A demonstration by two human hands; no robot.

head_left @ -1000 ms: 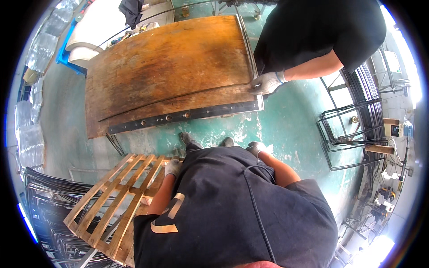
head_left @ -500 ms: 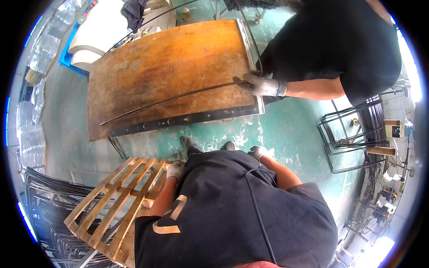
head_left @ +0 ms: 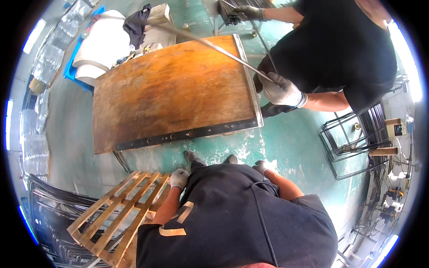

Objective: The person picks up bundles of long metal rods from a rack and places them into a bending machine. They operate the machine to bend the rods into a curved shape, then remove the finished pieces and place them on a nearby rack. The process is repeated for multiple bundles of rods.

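My left hand (head_left: pixel 179 178), in a pale grey work glove, hangs by my side next to a slatted wooden pallet (head_left: pixel 127 198). Its fingers are curled in and nothing shows in them. On the other side, my right hand (head_left: pixel 261 166), gloved too, hangs low over the green floor, fingers loosely closed with nothing visible inside. Across from me a co-worker's gloved hand (head_left: pixel 284 92) grips a long thin metal rod (head_left: pixel 223 51), raised above a worn wooden-topped table (head_left: pixel 174 96). The co-worker's other hand (head_left: pixel 249 12) is at the far bundle of dark rods (head_left: pixel 230 18).
A dark metal strip with holes (head_left: pixel 156 139) edges the table's near side. Wire frames (head_left: pixel 346 143) hang at the right; more dark frames (head_left: pixel 58 210) are stacked left of the pallet. White rolls (head_left: pixel 103 42) stand in a blue holder beyond the table.
The co-worker has lifted the rod off the tabletop, and its free end now points away to the far left. The co-worker's other hand has come into view. My hands stay low at my sides.
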